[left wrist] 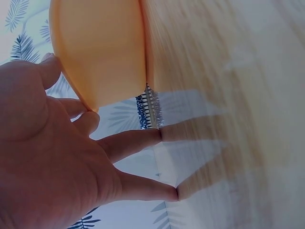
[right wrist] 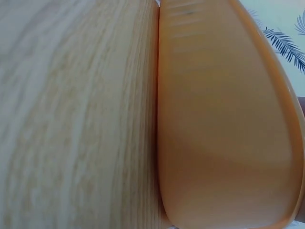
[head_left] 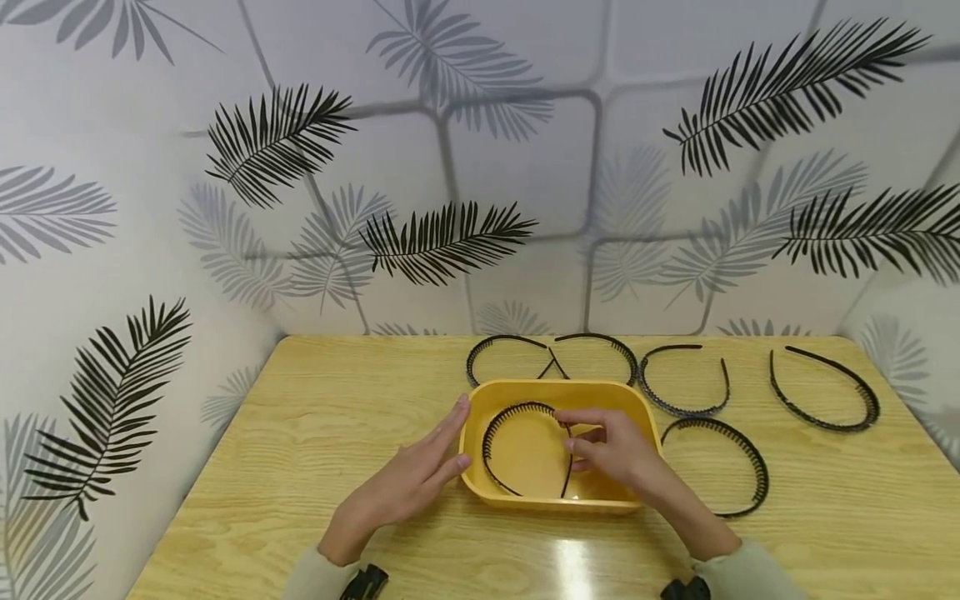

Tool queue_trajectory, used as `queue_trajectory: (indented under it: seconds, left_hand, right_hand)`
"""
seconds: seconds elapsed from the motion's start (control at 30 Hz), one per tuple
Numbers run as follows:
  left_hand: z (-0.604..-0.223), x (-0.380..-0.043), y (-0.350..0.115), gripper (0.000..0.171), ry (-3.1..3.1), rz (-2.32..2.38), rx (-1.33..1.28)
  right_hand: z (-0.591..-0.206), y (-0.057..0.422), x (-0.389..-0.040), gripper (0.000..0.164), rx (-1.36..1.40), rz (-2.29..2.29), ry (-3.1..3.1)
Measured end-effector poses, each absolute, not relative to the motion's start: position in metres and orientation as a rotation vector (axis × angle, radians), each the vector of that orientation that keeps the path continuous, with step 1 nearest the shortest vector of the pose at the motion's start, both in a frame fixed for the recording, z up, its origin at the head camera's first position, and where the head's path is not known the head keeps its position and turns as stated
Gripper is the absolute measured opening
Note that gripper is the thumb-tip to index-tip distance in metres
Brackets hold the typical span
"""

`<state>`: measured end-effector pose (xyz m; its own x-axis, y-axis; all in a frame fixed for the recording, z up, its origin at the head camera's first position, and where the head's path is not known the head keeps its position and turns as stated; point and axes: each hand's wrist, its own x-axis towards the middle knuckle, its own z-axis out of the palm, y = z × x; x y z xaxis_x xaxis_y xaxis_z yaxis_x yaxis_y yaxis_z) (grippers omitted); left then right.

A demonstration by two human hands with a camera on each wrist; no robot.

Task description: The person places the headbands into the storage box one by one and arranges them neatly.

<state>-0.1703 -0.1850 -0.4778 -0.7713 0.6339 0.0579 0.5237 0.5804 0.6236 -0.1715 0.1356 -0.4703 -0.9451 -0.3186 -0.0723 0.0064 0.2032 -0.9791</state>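
A yellow plastic bin [head_left: 555, 504] stands on the table, and its outer wall [left wrist: 97, 52] shows in the left wrist view. My left hand [head_left: 408, 482] touches the bin's left end with its fingers spread, and two fingertips rest on the tabletop in the left wrist view. Inside the bin, my right hand [head_left: 618, 450] pinches the right side of a black toothed headband [head_left: 491, 429] between thumb and fingers. The right wrist view shows mostly the bin's side [right wrist: 224, 119]; the bin hides the right fingers there.
Behind the bin lie two black headbands [head_left: 471, 358] [head_left: 630, 358] with crossing ends. To the right are three more headbands [head_left: 684, 412] [head_left: 870, 404] [head_left: 761, 471]. The wooden table [head_left: 300, 442] meets a leaf-patterned wall [head_left: 517, 283] at the back.
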Motion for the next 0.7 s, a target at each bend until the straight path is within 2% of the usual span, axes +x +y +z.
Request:
queue_trajectory:
  seconds: [0.53,0.7]
  left_hand:
    - [-0.4776,-0.1705,-0.1848,0.071,2.629,0.961,0.976]
    - [-0.4771,-0.1704,-0.1846,0.071,2.646,0.947,0.967]
  right_hand:
    - [-0.4734,0.1316,-0.1708,0.043,-0.15,-1.739,2.257]
    - [-0.4757,0.1325,-0.1712,0.042,-0.183,-1.659,2.36]
